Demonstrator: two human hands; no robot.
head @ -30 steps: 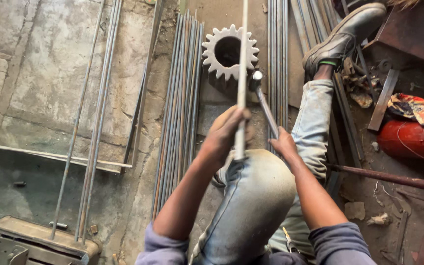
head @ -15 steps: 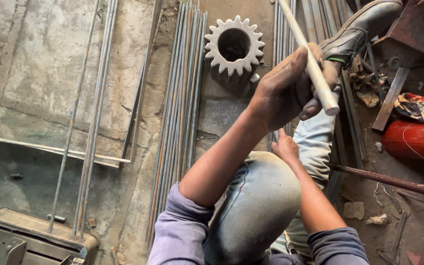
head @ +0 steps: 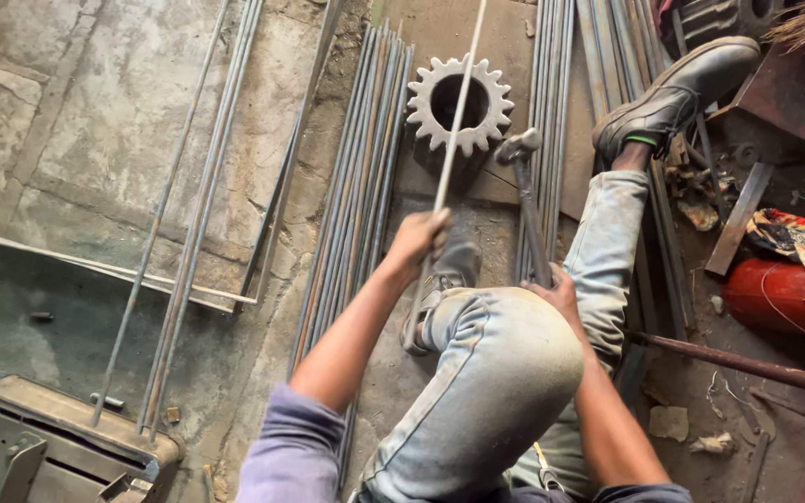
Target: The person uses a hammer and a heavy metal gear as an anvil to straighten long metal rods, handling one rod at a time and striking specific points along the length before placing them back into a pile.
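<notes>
Far left, a grey metal machine base (head: 58, 438) sits at the bottom corner, w/ several long steel rods (head: 188, 233) running up across the concrete floor (head: 86, 121). Next over, a bundle of rods (head: 358, 196) lies lengthwise beside the person's left forearm. That arm, purple sleeve pushed up, reaches fwd and up from bottom centre; the left hand (head: 419, 240) is fisted around a thin steel rod (head: 449, 158), fingers wrapped tight, rod passing thru the fist and running up over the toothed gear wheel (head: 459, 102), which lies flat on a metal plate (head: 440, 37). Centre: bent knee in light jeans, a shoe tucked under it near the rod's lower end. Right of the knee, the right hand (head: 559, 293) grips the handle of a hammer (head: 525, 191), fingers closed round it though partly hidden by the knee; hammer head rests just beside the gear. Further right, the other leg is stretched out, brown shoe (head: 677, 93) on more rods. Far right: red cylinder (head: 780, 298) and a rusty bar (head: 738, 363).
</notes>
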